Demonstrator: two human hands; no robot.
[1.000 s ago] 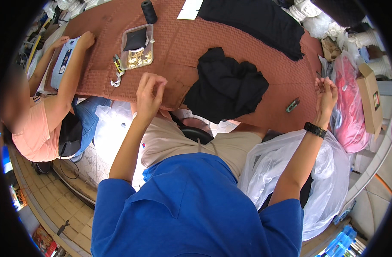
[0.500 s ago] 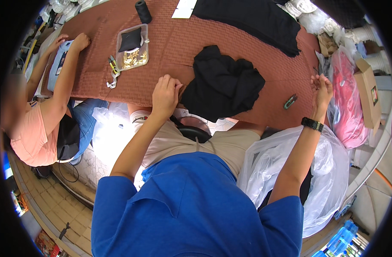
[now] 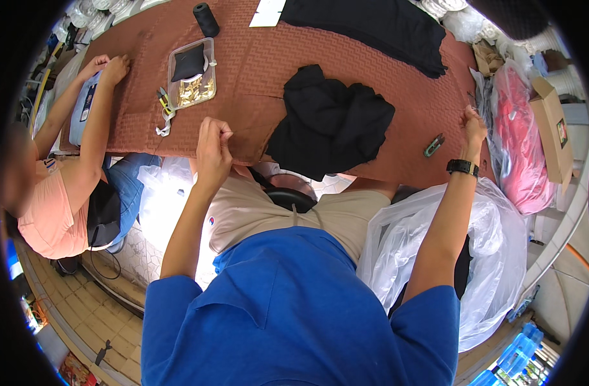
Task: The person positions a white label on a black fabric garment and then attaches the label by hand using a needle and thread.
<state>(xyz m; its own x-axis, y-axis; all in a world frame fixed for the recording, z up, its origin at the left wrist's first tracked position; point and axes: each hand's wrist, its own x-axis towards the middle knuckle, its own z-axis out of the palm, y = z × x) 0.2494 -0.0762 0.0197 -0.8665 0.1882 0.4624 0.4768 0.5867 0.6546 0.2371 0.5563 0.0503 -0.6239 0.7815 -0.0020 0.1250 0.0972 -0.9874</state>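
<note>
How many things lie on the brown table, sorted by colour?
Black: 4 - crumpled black garment, flat black cloth, black thread cone, black pouch inside the tray.
Clear: 1 - clear plastic tray of small gold pieces.
White: 1 - white paper sheet.
Grey-green: 1 - small thread snips.
Yellow-handled: 1 - small pliers.
Total: 8

Your black garment lay crumpled in a loose heap on the brown table, near its front edge and between your two raised hands, apart from both, with one fold drooping over that edge toward your lap.
</note>
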